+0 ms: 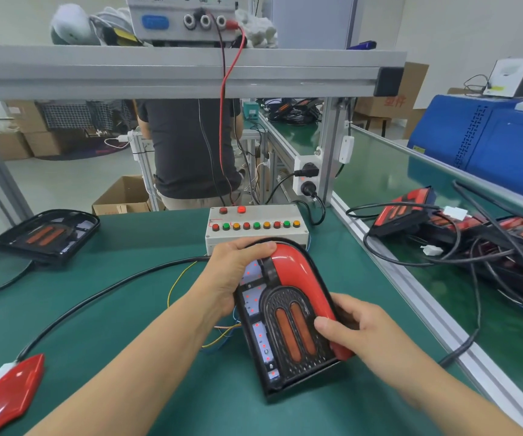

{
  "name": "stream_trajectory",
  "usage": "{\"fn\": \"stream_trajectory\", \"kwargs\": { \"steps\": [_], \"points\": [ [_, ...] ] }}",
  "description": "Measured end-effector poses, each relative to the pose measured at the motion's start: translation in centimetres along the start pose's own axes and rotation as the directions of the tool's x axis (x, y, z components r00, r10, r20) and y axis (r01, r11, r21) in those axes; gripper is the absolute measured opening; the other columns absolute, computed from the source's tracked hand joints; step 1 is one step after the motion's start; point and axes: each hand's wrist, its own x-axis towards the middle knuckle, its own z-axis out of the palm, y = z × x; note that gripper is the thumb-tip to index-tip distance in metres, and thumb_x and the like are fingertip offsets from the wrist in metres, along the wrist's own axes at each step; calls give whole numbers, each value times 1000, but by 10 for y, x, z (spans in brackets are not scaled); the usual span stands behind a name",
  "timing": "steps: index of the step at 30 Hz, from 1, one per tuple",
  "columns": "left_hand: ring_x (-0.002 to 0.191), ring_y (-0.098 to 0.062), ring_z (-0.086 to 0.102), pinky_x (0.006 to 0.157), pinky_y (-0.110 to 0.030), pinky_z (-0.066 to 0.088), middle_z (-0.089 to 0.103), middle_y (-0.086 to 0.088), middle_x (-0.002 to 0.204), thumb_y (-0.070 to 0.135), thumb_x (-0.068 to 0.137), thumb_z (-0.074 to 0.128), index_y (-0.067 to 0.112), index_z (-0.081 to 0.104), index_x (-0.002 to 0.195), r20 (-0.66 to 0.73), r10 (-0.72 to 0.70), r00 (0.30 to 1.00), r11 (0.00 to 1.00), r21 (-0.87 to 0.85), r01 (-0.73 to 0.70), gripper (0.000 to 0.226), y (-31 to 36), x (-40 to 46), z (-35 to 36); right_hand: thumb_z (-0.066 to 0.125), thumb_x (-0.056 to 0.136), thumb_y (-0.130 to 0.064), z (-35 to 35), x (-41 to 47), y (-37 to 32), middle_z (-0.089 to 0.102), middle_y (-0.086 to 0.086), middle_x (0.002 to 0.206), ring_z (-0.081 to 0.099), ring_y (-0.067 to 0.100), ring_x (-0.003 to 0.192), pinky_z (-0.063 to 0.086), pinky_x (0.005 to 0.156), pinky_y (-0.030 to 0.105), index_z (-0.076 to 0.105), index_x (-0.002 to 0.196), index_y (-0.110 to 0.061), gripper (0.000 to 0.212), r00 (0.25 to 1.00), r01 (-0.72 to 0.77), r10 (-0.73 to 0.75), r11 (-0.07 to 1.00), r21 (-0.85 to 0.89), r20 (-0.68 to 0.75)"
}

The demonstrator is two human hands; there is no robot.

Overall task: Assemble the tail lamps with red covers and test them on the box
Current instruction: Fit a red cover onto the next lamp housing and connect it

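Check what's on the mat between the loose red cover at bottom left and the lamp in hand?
Head view: a thick black cable crosses the green mat there, plus the left forearm. The red cover lies apart from the lamp.

Black tail lamp [288,328] tilted, red cover [298,265] over its right side; grey button box [255,225] behind.
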Motion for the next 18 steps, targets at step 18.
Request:
{"fn": "stream_trajectory", "kwargs": {
  "steps": [18],
  "points": [
    [63,-24,69,58,-30,56,72,-18,80,7,75,72,5,75,77,-60,-15,998,993,116,21,4,0,14,-5,69,86,-12,4,12,2,77,4,88,74,22,81,57,77,31,74,99,-16,15,989,-132,138,987,93,-57]
  ]
}}
